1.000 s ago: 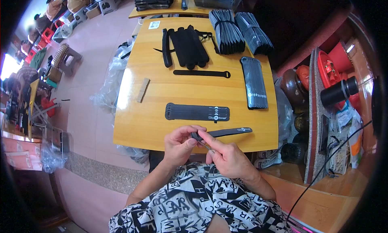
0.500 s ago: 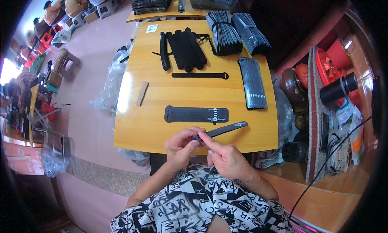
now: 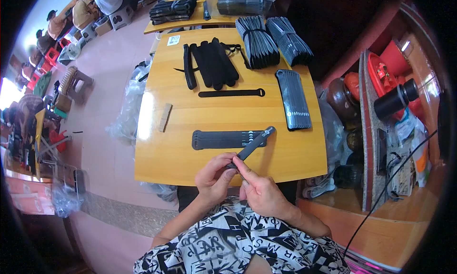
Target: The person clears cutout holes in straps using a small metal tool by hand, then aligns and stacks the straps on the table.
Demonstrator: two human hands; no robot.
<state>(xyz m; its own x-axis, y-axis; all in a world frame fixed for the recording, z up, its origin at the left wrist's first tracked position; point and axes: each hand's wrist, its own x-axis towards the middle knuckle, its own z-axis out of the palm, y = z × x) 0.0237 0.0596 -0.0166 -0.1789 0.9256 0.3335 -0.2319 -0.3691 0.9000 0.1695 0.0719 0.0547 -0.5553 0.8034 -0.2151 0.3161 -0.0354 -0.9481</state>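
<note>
Just over the near edge of the table, my left hand (image 3: pixel 213 179) pinches a dark grey strap (image 3: pixel 253 144) with small white print by its far end. My right hand (image 3: pixel 264 192) is closed on the strap's lower part, its index finger pressed along it beside the left fingertips. The strap slants up and to the right; its near end is hidden in my fingers. Behind it lies a flat row of overlapping grey straps (image 3: pixel 216 140) with white print at the right, partly covered by the held strap. A single black strap with a slotted end (image 3: pixel 231 93) lies farther back.
Black straps (image 3: pixel 214 64) lie at the back of the yellow table (image 3: pixel 190 112). Banded bundles (image 3: pixel 258 42) and a wrapped strap stack (image 3: pixel 293 100) are at the right. A small wooden strip (image 3: pixel 165 117) lies left. A cluttered shelf (image 3: pixel 366 131) stands at right; people sit far left.
The held strap has swung to a steeper angle, its printed end moving up and left over the row of straps. Both hands keep their grip. The camera view has shifted slightly.
</note>
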